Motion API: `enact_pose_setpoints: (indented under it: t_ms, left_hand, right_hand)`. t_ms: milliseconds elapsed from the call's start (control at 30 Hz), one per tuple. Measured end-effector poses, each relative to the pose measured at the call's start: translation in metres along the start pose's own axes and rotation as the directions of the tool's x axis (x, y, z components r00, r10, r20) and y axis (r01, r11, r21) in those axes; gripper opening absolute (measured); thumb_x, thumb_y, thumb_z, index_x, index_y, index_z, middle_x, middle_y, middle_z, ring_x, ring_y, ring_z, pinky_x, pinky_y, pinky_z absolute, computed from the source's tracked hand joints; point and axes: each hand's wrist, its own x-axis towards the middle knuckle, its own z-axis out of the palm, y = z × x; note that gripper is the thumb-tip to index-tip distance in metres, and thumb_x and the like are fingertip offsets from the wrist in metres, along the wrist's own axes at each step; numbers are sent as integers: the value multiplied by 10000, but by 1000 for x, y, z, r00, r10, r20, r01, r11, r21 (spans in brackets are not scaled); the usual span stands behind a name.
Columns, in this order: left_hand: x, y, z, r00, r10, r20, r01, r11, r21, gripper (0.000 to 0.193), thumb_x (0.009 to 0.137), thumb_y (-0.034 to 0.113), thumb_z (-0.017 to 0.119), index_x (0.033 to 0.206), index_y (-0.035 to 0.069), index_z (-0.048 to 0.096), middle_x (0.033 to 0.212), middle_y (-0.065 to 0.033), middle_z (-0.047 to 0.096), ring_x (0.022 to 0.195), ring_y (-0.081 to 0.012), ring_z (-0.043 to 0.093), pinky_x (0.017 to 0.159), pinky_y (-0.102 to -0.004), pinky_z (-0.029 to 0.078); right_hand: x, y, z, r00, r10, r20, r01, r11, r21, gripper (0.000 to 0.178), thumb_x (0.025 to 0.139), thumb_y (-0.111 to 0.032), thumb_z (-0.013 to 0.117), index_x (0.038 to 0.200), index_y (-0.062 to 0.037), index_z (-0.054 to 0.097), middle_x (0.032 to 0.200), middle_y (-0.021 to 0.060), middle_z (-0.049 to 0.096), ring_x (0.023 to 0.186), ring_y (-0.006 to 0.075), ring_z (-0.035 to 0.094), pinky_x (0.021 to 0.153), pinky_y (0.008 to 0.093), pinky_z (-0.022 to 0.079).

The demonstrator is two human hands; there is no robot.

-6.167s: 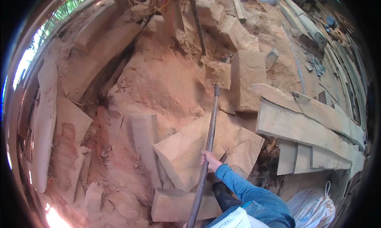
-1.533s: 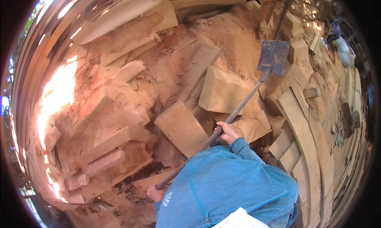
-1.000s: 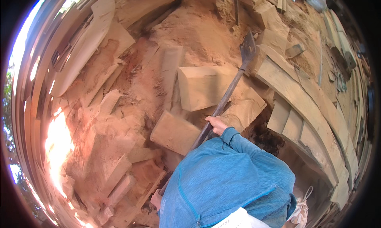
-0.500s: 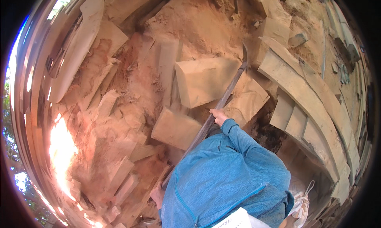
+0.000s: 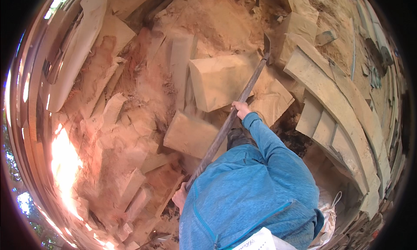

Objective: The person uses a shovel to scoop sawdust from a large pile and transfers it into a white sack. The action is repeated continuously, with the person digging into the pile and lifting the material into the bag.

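Note:
A long-handled tool, like a hoe [image 5: 226, 130], runs slantwise from beside my body to the far middle. Its dark, narrow blade [image 5: 266, 44] meets the dusty ground beyond the wooden blocks. My right hand [image 5: 242, 109] is closed round the shaft about midway, arm stretched forward. Lower down, at the left edge of my blue jacket, my left hand [image 5: 180, 198] grips the handle's near end, partly hidden. Under and left of the shaft lie a large squared wood block [image 5: 223, 82] and another thick block [image 5: 191, 135].
Reddish sawdust [image 5: 208, 24] covers the ground. Long curved slabs [image 5: 334, 106] are piled at right, and planks [image 5: 82, 54] lean at left. Smaller offcuts [image 5: 130, 189] lie at lower left, near a bright sunlit patch [image 5: 65, 163]. A white sack [image 5: 328, 217] stands beside me at right.
Both hands have moved forward with the hoe, the left one more than the right. The blade now reaches farther away.

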Motion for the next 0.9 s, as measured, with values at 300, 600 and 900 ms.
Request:
enact_pose_setpoints:
  t_ms: [300,600,900]
  left_hand:
    - [-64,-66,65,981,-104,164,114,992,-48,267,836,393,631,1070,274,678,750,-138,697,698,-321,696,589,-442,520]
    - [-39,-3,36,998,-24,53,30,992,-125,297,822,408,665,1083,267,682,786,-129,704,714,-318,696,593,-431,524]
    - [-1,34,-68,967,145,-210,-200,942,-270,331,808,422,698,1096,260,686,823,-120,711,729,-315,696,598,-421,528]
  right_hand:
    - [-33,90,-24,991,128,-28,-130,985,-116,296,770,37,656,1005,124,498,761,177,590,539,281,602,463,419,489]
    - [46,56,-35,998,37,-43,-42,994,-102,157,751,45,670,858,68,557,677,172,586,520,297,599,448,442,476]
    - [7,-34,13,985,87,151,-109,984,140,80,763,-28,628,737,-44,554,617,100,559,512,242,553,501,398,481]
